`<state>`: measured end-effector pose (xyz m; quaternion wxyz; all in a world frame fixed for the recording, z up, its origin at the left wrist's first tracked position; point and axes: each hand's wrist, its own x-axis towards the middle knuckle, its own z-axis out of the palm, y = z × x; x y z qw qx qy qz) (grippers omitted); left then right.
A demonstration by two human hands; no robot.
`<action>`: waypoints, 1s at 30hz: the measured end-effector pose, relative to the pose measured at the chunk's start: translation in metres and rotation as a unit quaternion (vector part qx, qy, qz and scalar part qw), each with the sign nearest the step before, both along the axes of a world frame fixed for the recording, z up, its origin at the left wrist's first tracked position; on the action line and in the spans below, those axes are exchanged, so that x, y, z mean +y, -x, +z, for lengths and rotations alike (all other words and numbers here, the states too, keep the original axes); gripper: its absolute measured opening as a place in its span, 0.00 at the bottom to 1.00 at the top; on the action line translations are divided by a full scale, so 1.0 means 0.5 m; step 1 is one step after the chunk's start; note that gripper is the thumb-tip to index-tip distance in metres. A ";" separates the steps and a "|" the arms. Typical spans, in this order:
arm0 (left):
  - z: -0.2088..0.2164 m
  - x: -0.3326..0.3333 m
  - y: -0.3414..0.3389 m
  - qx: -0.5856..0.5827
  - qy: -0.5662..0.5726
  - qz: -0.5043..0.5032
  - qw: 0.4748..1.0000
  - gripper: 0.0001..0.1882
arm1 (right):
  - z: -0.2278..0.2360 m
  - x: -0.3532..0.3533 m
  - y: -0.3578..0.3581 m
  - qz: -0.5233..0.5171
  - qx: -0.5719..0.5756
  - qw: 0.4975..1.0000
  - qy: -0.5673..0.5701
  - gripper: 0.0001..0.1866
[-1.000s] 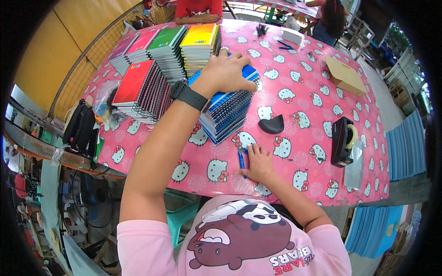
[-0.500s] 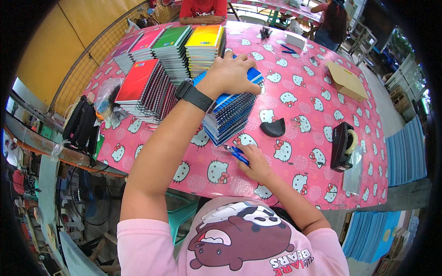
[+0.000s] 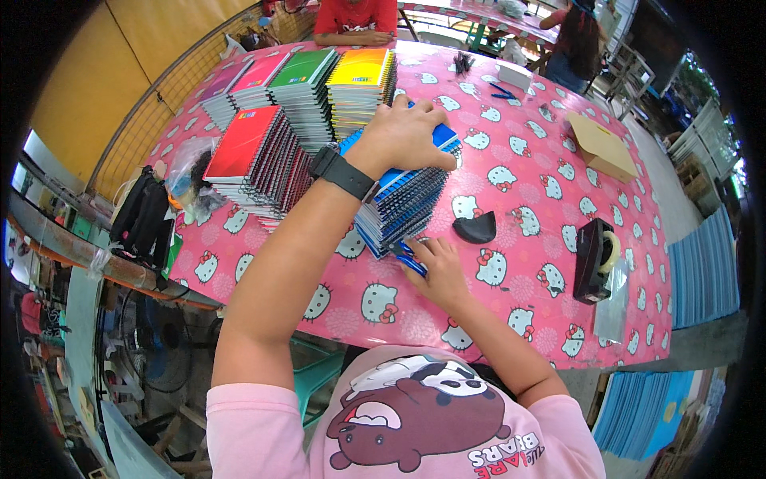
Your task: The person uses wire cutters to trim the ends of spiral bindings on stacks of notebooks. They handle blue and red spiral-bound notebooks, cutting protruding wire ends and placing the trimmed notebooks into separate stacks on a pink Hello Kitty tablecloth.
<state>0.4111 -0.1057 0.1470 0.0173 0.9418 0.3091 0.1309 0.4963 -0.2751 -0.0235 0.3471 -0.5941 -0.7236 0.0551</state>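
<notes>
Pressing down on a leaning stack of blue spiral notebooks (image 3: 407, 199), the left hand (image 3: 403, 136) lay flat across the top cover, fingers spread and closed on nothing. A black watch (image 3: 343, 173) sat on that wrist. The stack stood toward the near edge of the pink patterned tabletop (image 3: 542, 184), just in front of the yellow pile (image 3: 361, 88) and beside the red pile (image 3: 251, 160).

The right hand (image 3: 435, 271) rested at the foot of the stack by the near edge, fingertips against the lowest notebooks and a blue pen (image 3: 411, 262) partly under it; whether the fingers gripped the pen or merely touched it could not be told.

The step in hand appeared to be squaring up the slanted blue stack, one hand steadying the top and the other working the bottom. The next move would likely call for pushing the lower notebooks in gently while keeping the top pinned, since the lean could let the pile slide.

A dark semicircular object (image 3: 476, 229) lay just right of the stack, and a black tape dispenser (image 3: 594, 259) sat nearer the right edge.
</notes>
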 end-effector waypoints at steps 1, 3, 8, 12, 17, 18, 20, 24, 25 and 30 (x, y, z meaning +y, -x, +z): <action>0.000 0.001 0.001 -0.002 0.005 -0.004 1.000 0.37 | -0.008 0.001 -0.005 0.013 0.034 0.999 0.023 0.19; 0.001 -0.001 -0.004 0.004 -0.001 -0.001 1.000 0.37 | -0.034 0.018 -0.028 0.058 0.277 0.916 0.285 0.18; 0.002 -0.001 -0.001 0.003 -0.001 0.000 1.000 0.36 | -0.022 0.046 -0.060 0.110 0.379 0.830 0.394 0.19; -0.002 0.005 -0.002 0.000 0.002 0.000 1.000 0.36 | -0.015 0.013 -0.030 0.044 0.060 0.994 0.076 0.22; -0.002 0.002 -0.003 0.000 -0.007 0.001 1.000 0.36 | -0.012 0.012 -0.026 0.016 -0.060 0.998 -0.020 0.27; -0.001 0.002 -0.003 0.000 -0.006 0.001 1.000 0.36 | -0.012 0.011 -0.026 0.014 -0.066 0.997 -0.026 0.27; 0.000 0.002 -0.003 0.002 -0.001 0.001 1.000 0.36 | -0.015 0.009 -0.025 0.013 -0.071 0.997 -0.036 0.27; -0.002 0.003 -0.004 0.001 -0.007 0.007 1.000 0.36 | -0.020 0.005 -0.019 0.016 -0.055 0.998 -0.036 0.26; -0.004 0.002 -0.004 -0.001 -0.015 0.011 1.000 0.36 | -0.020 0.006 -0.018 0.018 -0.048 0.998 -0.033 0.26; 0.007 0.004 -0.003 0.024 0.024 0.002 0.999 0.41 | -0.022 0.015 -0.030 0.059 0.194 0.955 0.215 0.19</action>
